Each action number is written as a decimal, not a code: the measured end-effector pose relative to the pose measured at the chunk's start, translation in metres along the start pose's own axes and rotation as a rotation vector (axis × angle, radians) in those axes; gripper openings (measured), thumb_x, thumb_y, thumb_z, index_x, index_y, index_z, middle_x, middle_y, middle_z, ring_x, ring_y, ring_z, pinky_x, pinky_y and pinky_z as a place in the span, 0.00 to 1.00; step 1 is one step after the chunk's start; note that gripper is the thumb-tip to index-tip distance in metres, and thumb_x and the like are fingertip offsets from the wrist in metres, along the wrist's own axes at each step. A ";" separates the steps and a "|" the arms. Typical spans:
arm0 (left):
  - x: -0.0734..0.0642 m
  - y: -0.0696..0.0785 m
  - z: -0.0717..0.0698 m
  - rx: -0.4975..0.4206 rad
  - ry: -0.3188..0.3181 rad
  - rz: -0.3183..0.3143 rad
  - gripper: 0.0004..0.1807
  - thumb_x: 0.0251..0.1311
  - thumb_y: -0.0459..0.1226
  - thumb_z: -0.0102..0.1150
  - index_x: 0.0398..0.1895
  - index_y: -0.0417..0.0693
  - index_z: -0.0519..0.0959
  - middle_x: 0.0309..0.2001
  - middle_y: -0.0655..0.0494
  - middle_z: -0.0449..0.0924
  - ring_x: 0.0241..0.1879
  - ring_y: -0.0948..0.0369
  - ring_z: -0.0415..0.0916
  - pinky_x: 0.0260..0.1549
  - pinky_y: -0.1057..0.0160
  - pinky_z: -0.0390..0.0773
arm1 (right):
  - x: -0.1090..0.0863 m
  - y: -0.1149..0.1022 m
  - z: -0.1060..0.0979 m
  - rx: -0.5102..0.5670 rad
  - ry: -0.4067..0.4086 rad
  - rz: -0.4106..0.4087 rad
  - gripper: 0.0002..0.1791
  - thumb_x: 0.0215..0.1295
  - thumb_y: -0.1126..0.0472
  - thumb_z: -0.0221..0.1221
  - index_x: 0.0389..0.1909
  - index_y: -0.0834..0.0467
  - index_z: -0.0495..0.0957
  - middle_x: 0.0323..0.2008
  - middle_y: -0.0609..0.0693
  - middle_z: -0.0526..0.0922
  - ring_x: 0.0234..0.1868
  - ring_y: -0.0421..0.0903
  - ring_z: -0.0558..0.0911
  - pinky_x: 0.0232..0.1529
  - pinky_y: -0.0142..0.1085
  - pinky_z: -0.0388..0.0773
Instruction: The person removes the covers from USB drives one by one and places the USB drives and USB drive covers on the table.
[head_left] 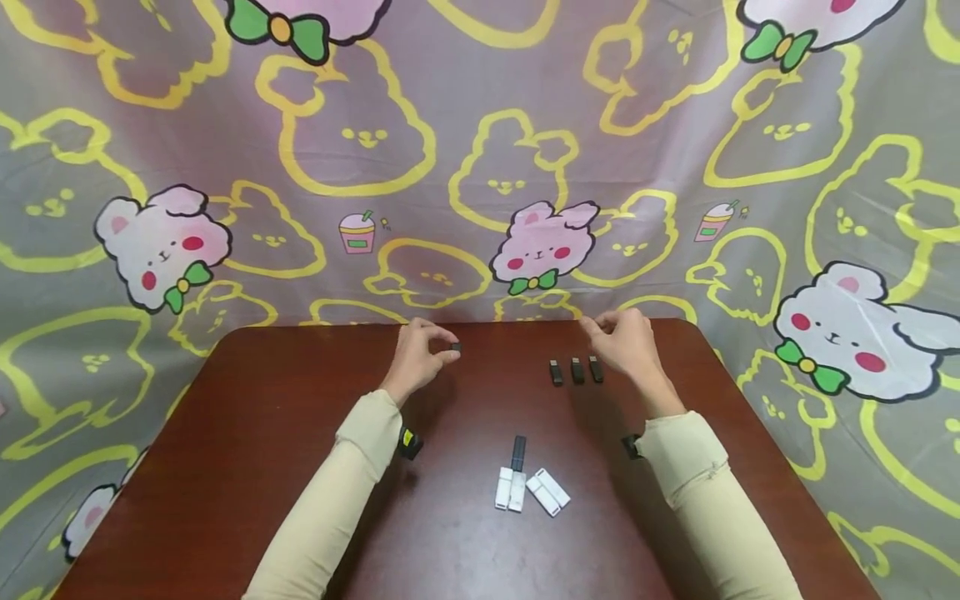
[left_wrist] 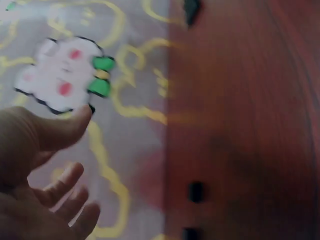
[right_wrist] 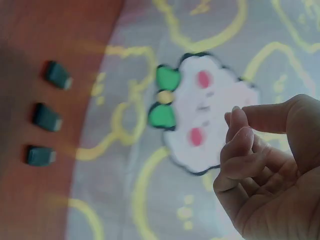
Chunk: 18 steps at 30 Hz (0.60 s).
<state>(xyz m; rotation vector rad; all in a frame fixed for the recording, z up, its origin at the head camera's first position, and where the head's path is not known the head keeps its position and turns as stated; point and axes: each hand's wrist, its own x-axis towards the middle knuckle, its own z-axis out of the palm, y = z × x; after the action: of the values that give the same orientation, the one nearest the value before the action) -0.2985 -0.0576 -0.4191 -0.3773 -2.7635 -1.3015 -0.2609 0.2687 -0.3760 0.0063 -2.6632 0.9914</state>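
Past the white sticks (head_left: 517,494) and three black USB sticks (head_left: 577,372) on the table (head_left: 292,417), the left hand (head_left: 417,358) pinches a small dark piece (head_left: 455,347) aloft, wanting a light, steady grip, while the right hand's (head_left: 630,343) thumb and fingertip meet, seemingly empty.

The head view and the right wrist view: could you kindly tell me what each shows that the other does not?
Only the head view shows the left hand pinching a small dark piece, and the white pieces. Only the right wrist view shows the inner side of the right hand. Both show that hand, three black USB sticks, the table and the patterned curtain.
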 end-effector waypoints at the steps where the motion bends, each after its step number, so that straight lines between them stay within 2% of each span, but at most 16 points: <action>1: 0.004 -0.004 0.004 0.010 -0.012 0.003 0.10 0.61 0.37 0.70 0.45 0.46 0.87 0.60 0.45 0.70 0.65 0.44 0.59 0.66 0.42 0.61 | -0.004 -0.004 -0.003 0.001 0.009 -0.022 0.18 0.71 0.51 0.60 0.28 0.59 0.87 0.21 0.53 0.86 0.20 0.44 0.76 0.23 0.36 0.70; 3: 0.012 -0.011 0.011 0.041 -0.035 0.005 0.09 0.61 0.38 0.70 0.44 0.46 0.88 0.63 0.43 0.69 0.69 0.42 0.52 0.70 0.38 0.51 | -0.014 -0.011 -0.006 0.004 0.015 -0.063 0.18 0.71 0.51 0.61 0.26 0.59 0.86 0.18 0.52 0.83 0.18 0.44 0.74 0.22 0.35 0.68; 5: 0.018 -0.018 0.016 0.078 -0.055 -0.006 0.09 0.61 0.38 0.71 0.43 0.47 0.88 0.66 0.42 0.67 0.71 0.41 0.48 0.69 0.36 0.45 | -0.022 -0.021 -0.009 0.017 0.004 -0.106 0.17 0.70 0.52 0.62 0.24 0.58 0.85 0.15 0.51 0.79 0.16 0.44 0.72 0.20 0.35 0.67; 8: 0.025 -0.027 0.023 0.133 -0.082 -0.022 0.09 0.61 0.40 0.71 0.42 0.49 0.88 0.69 0.41 0.66 0.72 0.40 0.45 0.66 0.37 0.44 | -0.035 -0.034 -0.010 0.036 -0.027 -0.144 0.17 0.69 0.52 0.64 0.21 0.55 0.84 0.13 0.48 0.75 0.15 0.44 0.71 0.20 0.35 0.67; 11: 0.029 -0.032 0.027 0.171 -0.087 -0.028 0.08 0.60 0.41 0.72 0.41 0.50 0.89 0.70 0.41 0.66 0.73 0.40 0.44 0.66 0.36 0.43 | -0.045 -0.045 -0.011 0.062 -0.052 -0.171 0.16 0.69 0.53 0.65 0.20 0.52 0.84 0.13 0.46 0.77 0.16 0.44 0.72 0.20 0.35 0.68; 18: 0.032 -0.043 0.031 0.212 -0.121 -0.094 0.08 0.60 0.40 0.72 0.40 0.48 0.89 0.71 0.41 0.65 0.77 0.37 0.40 0.68 0.32 0.39 | -0.057 -0.054 -0.013 0.089 -0.102 -0.193 0.13 0.68 0.53 0.66 0.22 0.49 0.84 0.14 0.45 0.77 0.15 0.44 0.73 0.17 0.33 0.67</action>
<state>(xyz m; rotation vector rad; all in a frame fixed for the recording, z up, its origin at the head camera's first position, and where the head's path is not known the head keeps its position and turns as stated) -0.3382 -0.0540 -0.4656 -0.3258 -3.0164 -1.0191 -0.1969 0.2299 -0.3478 0.3354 -2.6441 1.0703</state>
